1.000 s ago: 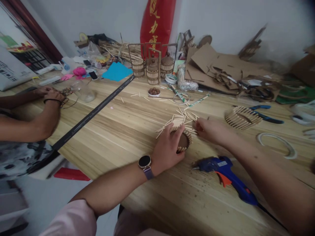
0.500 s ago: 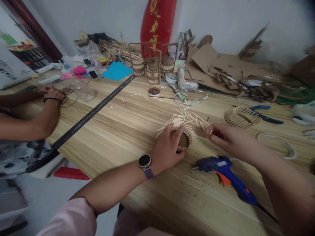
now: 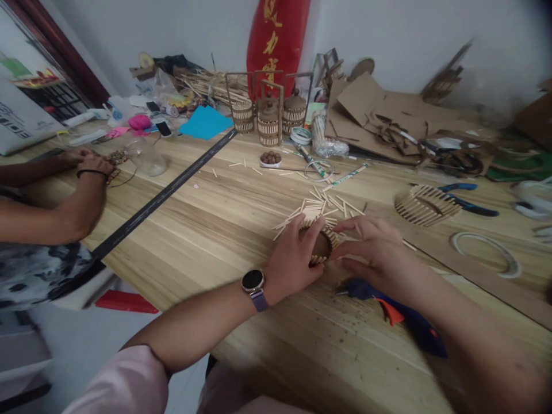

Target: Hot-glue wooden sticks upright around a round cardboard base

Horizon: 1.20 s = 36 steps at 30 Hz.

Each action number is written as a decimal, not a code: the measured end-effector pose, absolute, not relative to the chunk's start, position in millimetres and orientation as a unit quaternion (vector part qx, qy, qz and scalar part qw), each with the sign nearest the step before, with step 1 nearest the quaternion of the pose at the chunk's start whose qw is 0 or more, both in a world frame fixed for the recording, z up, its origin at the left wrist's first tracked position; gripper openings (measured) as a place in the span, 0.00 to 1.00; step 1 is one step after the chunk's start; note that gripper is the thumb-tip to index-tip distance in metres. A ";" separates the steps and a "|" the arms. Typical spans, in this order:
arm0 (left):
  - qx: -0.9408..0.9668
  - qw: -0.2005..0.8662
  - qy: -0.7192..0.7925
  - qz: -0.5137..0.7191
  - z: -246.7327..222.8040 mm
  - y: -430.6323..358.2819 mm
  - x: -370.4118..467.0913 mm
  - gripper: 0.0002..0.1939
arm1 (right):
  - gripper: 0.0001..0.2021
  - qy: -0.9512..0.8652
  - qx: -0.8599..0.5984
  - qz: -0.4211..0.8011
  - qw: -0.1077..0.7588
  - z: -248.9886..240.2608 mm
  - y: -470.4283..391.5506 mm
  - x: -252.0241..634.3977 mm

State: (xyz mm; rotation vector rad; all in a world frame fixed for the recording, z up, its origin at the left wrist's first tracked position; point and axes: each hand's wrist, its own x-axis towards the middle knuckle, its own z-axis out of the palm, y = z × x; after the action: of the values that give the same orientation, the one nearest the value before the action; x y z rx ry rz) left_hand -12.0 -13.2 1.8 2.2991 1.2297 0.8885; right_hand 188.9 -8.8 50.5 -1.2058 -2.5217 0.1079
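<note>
A small round basket point(image 3: 321, 247) of short wooden sticks around a brown base sits on the table. My left hand point(image 3: 291, 264), with a watch on the wrist, holds it, fingers over the near left rim. At the basket's right side is my right hand point(image 3: 371, 247), fingers apart and curved; whether the fingertips touch the rim I cannot tell. Loose sticks point(image 3: 313, 208) lie just behind the basket. Partly hidden below my right forearm is a blue glue gun point(image 3: 362, 288) with an orange trigger.
Right of my hands lie another stick piece point(image 3: 426, 206), blue-handled pliers point(image 3: 472, 208) and a white ring point(image 3: 487, 253). Lidded stick baskets point(image 3: 269, 127) with tall handles stand behind, beside cardboard point(image 3: 366, 103). At left another person's hands point(image 3: 92, 164) work near a clear jar point(image 3: 149, 158).
My right hand has moved left, from beside the loose sticks to the basket's right side, and its fingers have spread. My left hand has stayed on the basket.
</note>
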 end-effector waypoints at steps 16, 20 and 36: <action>0.821 0.195 0.433 0.318 2.9 -13.0 -11.9 0.45 | 0.09 -0.882 -0.431 0.023 0.186 35.9 -7.5 177.7; 0.824 0.189 0.428 0.320 2.3 -12.5 -12.3 0.45 | 0.10 -0.890 -0.419 0.008 0.177 39.3 -6.8 176.5; 0.824 0.194 0.419 0.328 2.8 -10.5 -11.9 0.48 | 0.11 -0.903 -0.396 -0.054 0.158 41.1 -7.6 176.7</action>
State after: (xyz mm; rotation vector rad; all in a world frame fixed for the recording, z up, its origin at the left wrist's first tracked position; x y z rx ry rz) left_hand -11.9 -10.5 2.8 2.3119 1.1739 0.9196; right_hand 176.7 -7.6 41.1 -1.1330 -2.5834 -0.1541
